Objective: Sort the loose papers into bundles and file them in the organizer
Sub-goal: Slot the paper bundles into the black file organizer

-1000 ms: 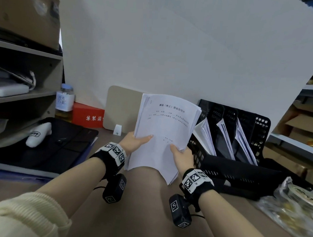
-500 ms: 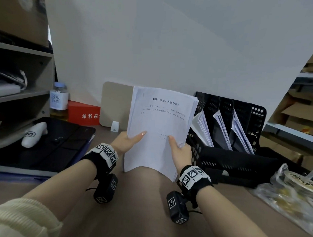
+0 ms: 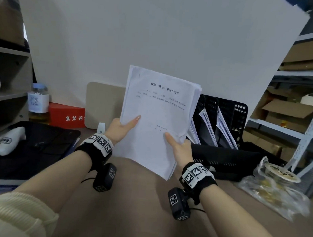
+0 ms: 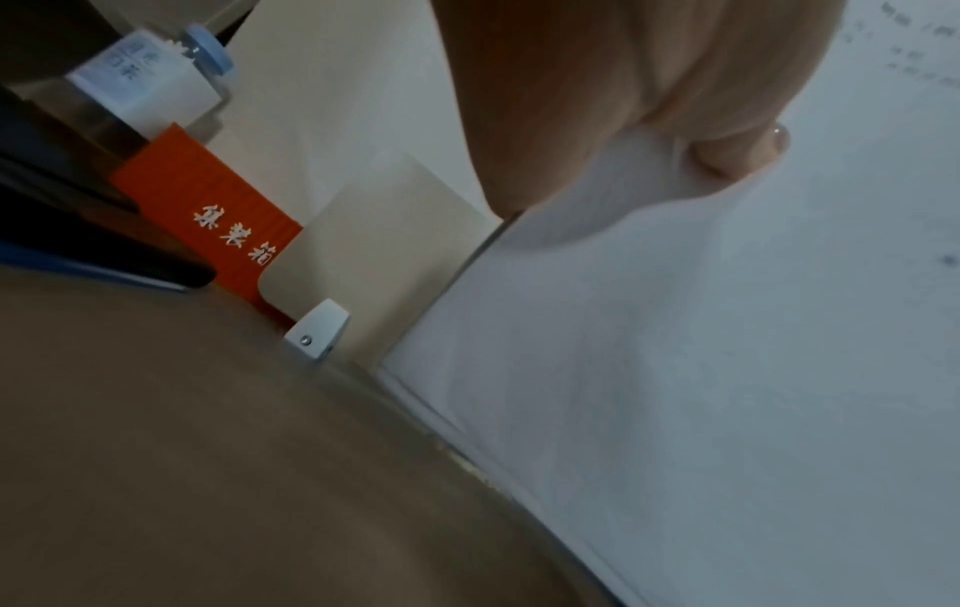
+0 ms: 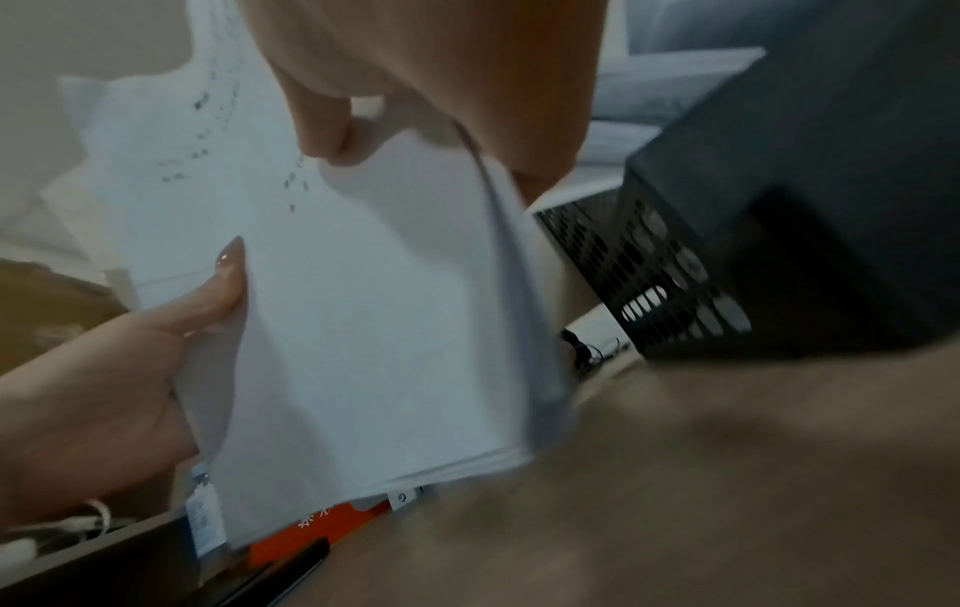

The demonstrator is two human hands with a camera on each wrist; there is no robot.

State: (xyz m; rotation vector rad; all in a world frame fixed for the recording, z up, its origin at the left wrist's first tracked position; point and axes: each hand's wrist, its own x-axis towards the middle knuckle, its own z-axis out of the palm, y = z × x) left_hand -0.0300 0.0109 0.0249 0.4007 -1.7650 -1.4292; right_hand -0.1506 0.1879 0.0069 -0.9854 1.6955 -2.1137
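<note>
I hold a thick bundle of white printed papers (image 3: pixel 155 116) upright above the brown desk, a little tilted. My left hand (image 3: pixel 124 126) grips its left edge, thumb across the front page. My right hand (image 3: pixel 177 146) grips the lower right edge, thumb on the front. The black mesh organizer (image 3: pixel 241 110) stands just right of the bundle, with several thin sets of paper leaning in its slots. In the left wrist view my left hand (image 4: pixel 701 123) pinches the papers (image 4: pixel 727 349). In the right wrist view my right hand (image 5: pixel 415 102) holds the papers (image 5: pixel 364 308) next to the organizer (image 5: pixel 727 246).
A red box (image 3: pixel 67 115) and a labelled glass jar (image 3: pixel 38 101) stand at the back left by a beige board (image 3: pixel 104 102). A black case (image 3: pixel 32 147) with a white device (image 3: pixel 9 140) lies left. A plastic bag (image 3: pixel 274 186) lies right, shelves beyond.
Both hands have lifted the paper bundle higher off the desk and held it more upright. The grip of each hand is the same.
</note>
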